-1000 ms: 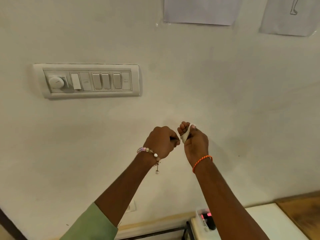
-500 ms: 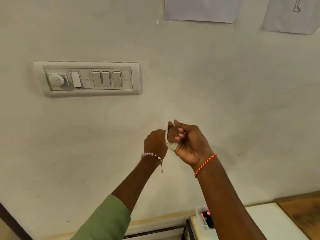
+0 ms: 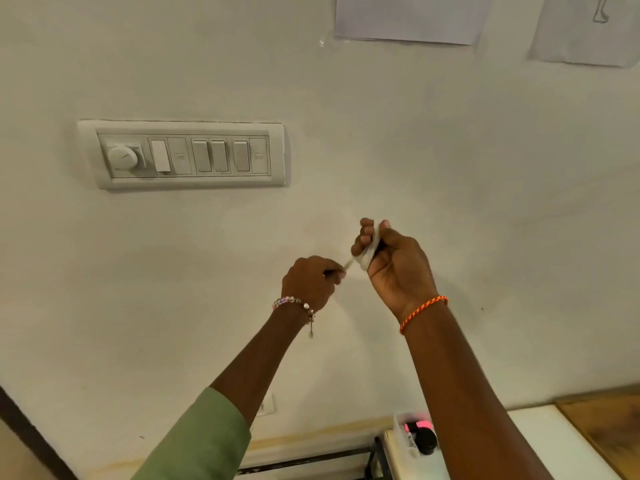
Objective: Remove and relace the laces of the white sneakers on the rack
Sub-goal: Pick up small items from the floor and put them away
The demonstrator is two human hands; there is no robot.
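Note:
A white shoelace (image 3: 367, 255) is wound in loops round the fingers of my right hand (image 3: 391, 268), which is raised in front of the wall with its fingers curled on the coil. A short stretch of the lace runs left to my left hand (image 3: 311, 282), which pinches its end in curled fingers, a little lower and to the left. The white sneakers and the rack are out of view.
A white switch panel (image 3: 183, 154) is set in the wall at upper left. Two paper sheets (image 3: 408, 17) hang on the wall at the top. A white table (image 3: 561, 445) with a small clear container (image 3: 415, 434) lies at the bottom right.
My hands have drawn apart: the left dropped and moved left, pulling a short length of lace taut from the coil on my right fingers. The right hand has turned, showing the loops.

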